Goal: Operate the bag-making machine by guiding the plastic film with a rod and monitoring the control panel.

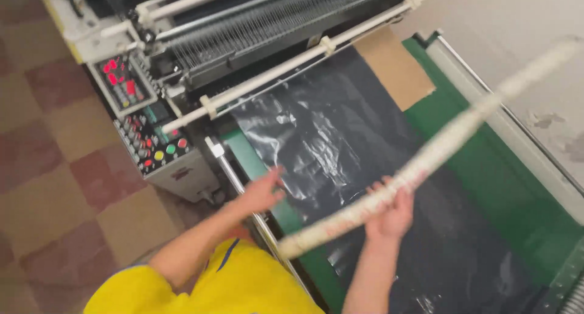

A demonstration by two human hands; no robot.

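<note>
1. Though blurred by motion, shows a long pale stack of sheets [426, 159], bowed like a rod, held above a machine bed.
2. Long axis running from about 7 o'clock near the lower end to 1 o'clock at the far tip, up toward the pale wall [523, 22].
3. Right hand [392, 207] wrapped round the stack near its lower third, fingers clenched over the top edge, thumb side hidden beneath.
4. Left hand [261, 192] apart from the stack, at 9 o'clock from the right hand, fingers spread and released, resting on or just over the edge of the black plastic film [328, 131]; contact too blurred to tell.
5. Lower end of the stack lying between the two hands, at roughly 4 o'clock from the left hand; right hand plainly the nearer, already bearing it.
6. Black film spread over the green bed [486, 180], a brown cardboard piece [395, 67] at its 12 o'clock end.
7. Control panel with coloured buttons [146, 137] at 10 o'clock from the left hand, white rail [286, 67] crossing above the film, yellow shirt [243, 283] at the bottom.
</note>
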